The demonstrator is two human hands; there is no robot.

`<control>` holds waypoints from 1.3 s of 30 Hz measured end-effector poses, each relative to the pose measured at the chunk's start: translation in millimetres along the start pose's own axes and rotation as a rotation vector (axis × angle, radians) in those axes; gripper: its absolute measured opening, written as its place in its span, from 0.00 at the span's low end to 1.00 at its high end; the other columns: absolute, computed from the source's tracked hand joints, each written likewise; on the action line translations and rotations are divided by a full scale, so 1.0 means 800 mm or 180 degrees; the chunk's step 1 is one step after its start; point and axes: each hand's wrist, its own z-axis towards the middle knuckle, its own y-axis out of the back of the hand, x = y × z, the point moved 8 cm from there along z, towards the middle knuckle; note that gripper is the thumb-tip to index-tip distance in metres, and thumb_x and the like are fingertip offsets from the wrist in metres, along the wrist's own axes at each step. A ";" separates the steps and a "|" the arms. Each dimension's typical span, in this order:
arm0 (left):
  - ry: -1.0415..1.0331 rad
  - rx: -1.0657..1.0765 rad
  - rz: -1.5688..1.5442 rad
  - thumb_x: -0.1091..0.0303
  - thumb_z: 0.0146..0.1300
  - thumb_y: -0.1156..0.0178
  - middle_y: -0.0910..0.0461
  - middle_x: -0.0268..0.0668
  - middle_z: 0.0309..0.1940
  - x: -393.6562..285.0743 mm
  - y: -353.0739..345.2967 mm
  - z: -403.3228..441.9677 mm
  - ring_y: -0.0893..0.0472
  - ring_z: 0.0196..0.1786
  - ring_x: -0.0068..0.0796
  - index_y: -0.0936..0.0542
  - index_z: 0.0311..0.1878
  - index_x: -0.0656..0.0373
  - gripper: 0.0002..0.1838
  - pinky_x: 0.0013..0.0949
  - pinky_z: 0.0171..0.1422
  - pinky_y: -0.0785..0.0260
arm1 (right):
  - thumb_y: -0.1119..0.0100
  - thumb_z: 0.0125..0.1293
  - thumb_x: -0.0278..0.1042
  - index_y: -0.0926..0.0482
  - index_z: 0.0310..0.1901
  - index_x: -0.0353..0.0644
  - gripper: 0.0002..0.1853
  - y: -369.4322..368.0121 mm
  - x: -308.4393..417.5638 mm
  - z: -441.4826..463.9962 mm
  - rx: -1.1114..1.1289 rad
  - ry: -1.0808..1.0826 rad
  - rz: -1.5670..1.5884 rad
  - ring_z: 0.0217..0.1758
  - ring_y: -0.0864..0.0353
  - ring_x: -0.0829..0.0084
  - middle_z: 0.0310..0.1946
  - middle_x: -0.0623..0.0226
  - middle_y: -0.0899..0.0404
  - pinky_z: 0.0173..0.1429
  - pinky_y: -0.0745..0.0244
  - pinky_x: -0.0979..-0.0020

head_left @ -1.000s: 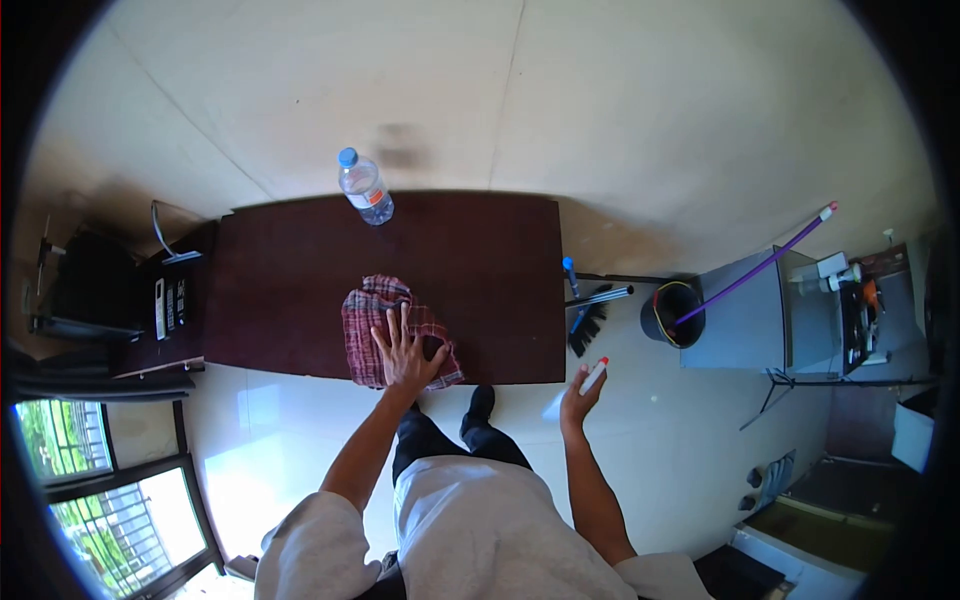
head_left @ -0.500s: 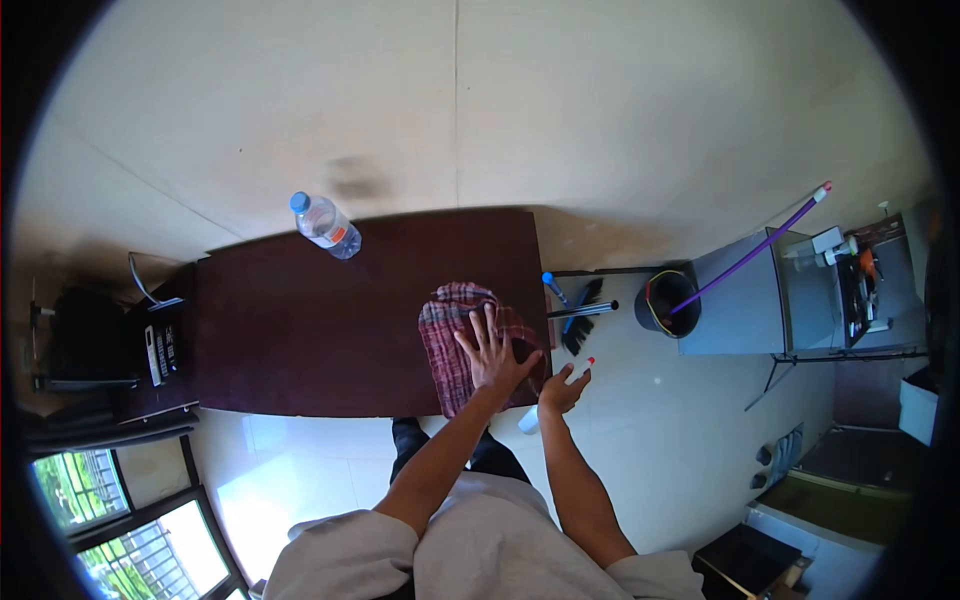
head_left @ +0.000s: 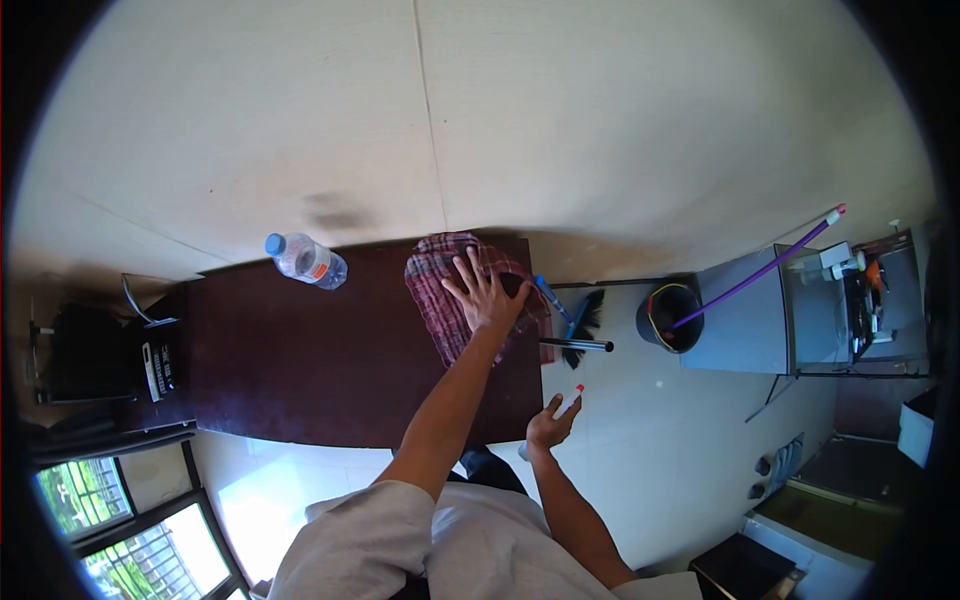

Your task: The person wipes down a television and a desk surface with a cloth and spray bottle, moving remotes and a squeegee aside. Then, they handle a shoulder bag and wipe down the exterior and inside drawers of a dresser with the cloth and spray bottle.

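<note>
My left hand (head_left: pixel 487 303) lies flat with fingers spread on a red and dark plaid cloth (head_left: pixel 435 298), pressing it against the dark brown table (head_left: pixel 300 370) close to its back right. Just off the table's front right corner, my right hand (head_left: pixel 552 424) is closed around what looks like a white spray bottle (head_left: pixel 572 397) with a red nozzle tip. Most of that bottle is hidden by the hand. A clear plastic water bottle (head_left: pixel 312 263) with a blue cap stands at the table's back left.
Beyond the table's right end are a broom (head_left: pixel 584 328) with dark bristles, a black bucket (head_left: pixel 657 318) and a purple pole (head_left: pixel 765 264) leaning out of it. A grey cabinet (head_left: pixel 735 318) stands farther right. Black equipment (head_left: pixel 90 345) sits at far left, above windows (head_left: pixel 150 550).
My left hand and the cloth have moved toward the back edge of the table. My right hand with the bottle has shifted slightly left and nearer my body. The camera view has tilted.
</note>
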 end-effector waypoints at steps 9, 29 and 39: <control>0.0954 -0.0378 -0.0183 0.22 0.60 0.53 0.65 0.49 0.82 -0.006 0.009 0.051 0.68 0.83 0.55 0.26 0.68 0.65 0.52 0.74 0.76 0.79 | 0.49 0.77 0.44 0.38 0.71 0.38 0.28 -0.001 0.001 -0.001 0.0034 0.0112 0.0003 0.65 0.26 0.42 0.63 0.42 0.26 0.69 0.32 0.54; -0.0378 -0.0481 -0.0442 0.32 0.60 0.43 0.55 0.41 0.82 0.068 0.013 -0.110 0.61 0.84 0.48 0.17 0.56 0.66 0.42 0.69 0.79 0.73 | 0.50 0.76 0.44 0.36 0.71 0.44 0.26 -0.002 0.000 0.002 0.0053 -0.0193 -0.0201 0.64 0.25 0.44 0.64 0.49 0.25 0.68 0.33 0.52; -0.0145 -0.0447 -0.0307 0.30 0.57 0.39 0.58 0.51 0.81 0.209 0.044 -0.221 0.58 0.82 0.58 0.29 0.71 0.54 0.46 0.69 0.79 0.67 | 0.54 0.77 0.46 0.40 0.74 0.45 0.28 -0.004 -0.004 0.003 0.0209 -0.0302 -0.0350 0.66 0.26 0.44 0.68 0.51 0.29 0.72 0.35 0.50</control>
